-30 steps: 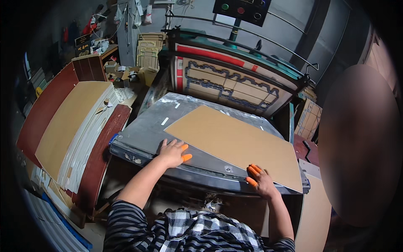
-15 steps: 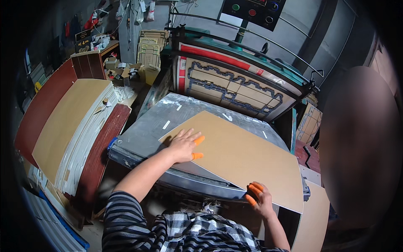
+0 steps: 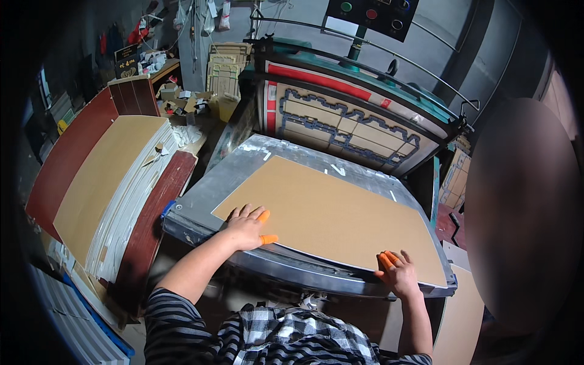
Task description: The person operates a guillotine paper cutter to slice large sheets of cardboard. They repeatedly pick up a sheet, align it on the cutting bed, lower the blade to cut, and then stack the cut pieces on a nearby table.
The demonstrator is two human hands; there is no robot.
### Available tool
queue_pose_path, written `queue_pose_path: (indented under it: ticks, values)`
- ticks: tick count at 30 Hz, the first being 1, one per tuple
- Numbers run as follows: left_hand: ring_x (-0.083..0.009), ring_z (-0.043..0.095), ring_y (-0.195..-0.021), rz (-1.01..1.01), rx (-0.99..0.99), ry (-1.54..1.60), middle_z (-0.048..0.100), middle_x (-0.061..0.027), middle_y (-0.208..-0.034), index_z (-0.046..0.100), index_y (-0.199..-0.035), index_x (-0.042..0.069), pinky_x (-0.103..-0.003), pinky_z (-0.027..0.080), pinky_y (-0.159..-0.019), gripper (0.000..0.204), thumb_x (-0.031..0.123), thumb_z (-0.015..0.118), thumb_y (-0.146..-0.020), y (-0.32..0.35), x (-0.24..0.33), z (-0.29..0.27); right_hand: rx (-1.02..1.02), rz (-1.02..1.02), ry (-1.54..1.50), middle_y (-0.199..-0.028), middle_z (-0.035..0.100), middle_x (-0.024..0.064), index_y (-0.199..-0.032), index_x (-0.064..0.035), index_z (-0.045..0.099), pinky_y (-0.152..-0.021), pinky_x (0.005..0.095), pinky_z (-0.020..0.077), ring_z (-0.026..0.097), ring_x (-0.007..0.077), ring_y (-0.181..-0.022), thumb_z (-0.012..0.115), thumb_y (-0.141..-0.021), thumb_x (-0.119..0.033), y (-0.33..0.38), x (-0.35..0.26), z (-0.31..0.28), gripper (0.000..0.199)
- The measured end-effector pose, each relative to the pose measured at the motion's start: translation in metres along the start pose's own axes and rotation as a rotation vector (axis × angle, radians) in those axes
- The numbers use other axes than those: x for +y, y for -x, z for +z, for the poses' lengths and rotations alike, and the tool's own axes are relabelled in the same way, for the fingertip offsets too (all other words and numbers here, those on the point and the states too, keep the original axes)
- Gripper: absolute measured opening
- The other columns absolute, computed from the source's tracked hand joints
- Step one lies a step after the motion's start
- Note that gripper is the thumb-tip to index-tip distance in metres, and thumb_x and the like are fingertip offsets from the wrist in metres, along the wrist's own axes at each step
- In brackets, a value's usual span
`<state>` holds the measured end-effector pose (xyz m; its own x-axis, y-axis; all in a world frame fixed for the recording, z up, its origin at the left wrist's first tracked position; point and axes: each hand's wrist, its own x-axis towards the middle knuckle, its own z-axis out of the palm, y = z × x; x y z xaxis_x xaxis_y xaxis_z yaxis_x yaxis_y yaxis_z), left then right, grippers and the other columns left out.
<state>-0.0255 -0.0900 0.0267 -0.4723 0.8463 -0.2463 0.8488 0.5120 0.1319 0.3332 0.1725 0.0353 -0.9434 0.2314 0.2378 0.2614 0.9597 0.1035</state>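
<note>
A large tan cardboard sheet (image 3: 331, 213) lies on the grey metal bed (image 3: 243, 159) of an open die-cutting press. My left hand (image 3: 246, 229) is open and flat on the sheet's near left corner, fingers spread. Near the right end of the front edge, my right hand (image 3: 398, 272) rests on the sheet with slightly bent fingers, not wrapped round anything that shows. Orange finger cots cover some fingertips on both hands. Above the bed's far side, the raised platen carries a die board (image 3: 347, 125) with dark cutting outlines.
To the left stands a stack of cardboard sheets (image 3: 112, 176) beside reddish-brown boards (image 3: 167, 201). A control panel (image 3: 372, 17) with coloured buttons hangs above the press. Another tan sheet (image 3: 463, 310) lies low at the right. A blurred shape (image 3: 523, 207) fills the right side.
The sheet has turned and slid left, so its front edge now runs nearly along the bed's front. My left hand has moved left and nearer; my right hand has shifted right.
</note>
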Motion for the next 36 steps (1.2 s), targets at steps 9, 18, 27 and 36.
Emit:
queue_pose_path:
  ticks: [9, 18, 27, 36]
  values:
    - [-0.0347, 0.032, -0.137, 0.053, 0.265, 0.338, 0.039, -0.0145, -0.147, 0.04, -0.141, 0.007, -0.046, 0.025, -0.112, 0.068, 0.055, 0.046, -0.093, -0.001, -0.04, -0.011, 0.342, -0.35, 0.264, -0.093, 0.064, 0.0145, -0.097, -0.0031, 0.068, -0.085, 0.0441, 0.0535, 0.065, 0.0325, -0.096, 0.076, -0.076, -0.027, -0.08, -0.01, -0.103, 0.033]
    - [-0.0352, 0.024, -0.141, 0.016, 0.101, 0.054, 0.029, -0.0091, -0.154, 0.037, -0.145, 0.013, -0.048, 0.018, -0.114, 0.071, 0.057, 0.049, -0.09, -0.015, -0.002, 0.003, 0.043, -0.006, 0.006, -0.116, 0.064, 0.0139, -0.099, -0.0041, 0.071, -0.091, 0.0405, 0.05, 0.06, 0.0298, -0.111, 0.068, -0.083, -0.033, -0.036, 0.053, 0.043, 0.033]
    - [-0.0355, 0.018, -0.144, 0.015, -0.058, 0.0, 0.023, -0.0066, -0.156, 0.031, -0.148, 0.017, -0.046, 0.014, -0.117, 0.073, 0.062, 0.041, -0.091, -0.043, -0.005, 0.008, -0.243, 0.298, -0.259, -0.132, 0.055, 0.0155, -0.125, -0.0089, 0.058, -0.101, 0.0408, 0.0401, 0.051, 0.0301, -0.122, 0.058, -0.09, -0.037, -0.039, 0.041, 0.055, 0.045]
    - [-0.035, 0.016, -0.144, 0.007, -0.082, 0.007, 0.022, -0.0058, -0.157, 0.03, -0.149, 0.019, -0.045, 0.012, -0.117, 0.073, 0.064, 0.036, -0.092, -0.055, -0.012, 0.011, -0.359, 0.399, -0.277, -0.144, 0.043, 0.0104, -0.133, -0.0116, 0.048, -0.106, 0.0552, 0.0273, 0.033, 0.0306, -0.137, 0.048, -0.091, -0.056, -0.049, 0.032, 0.055, 0.061]
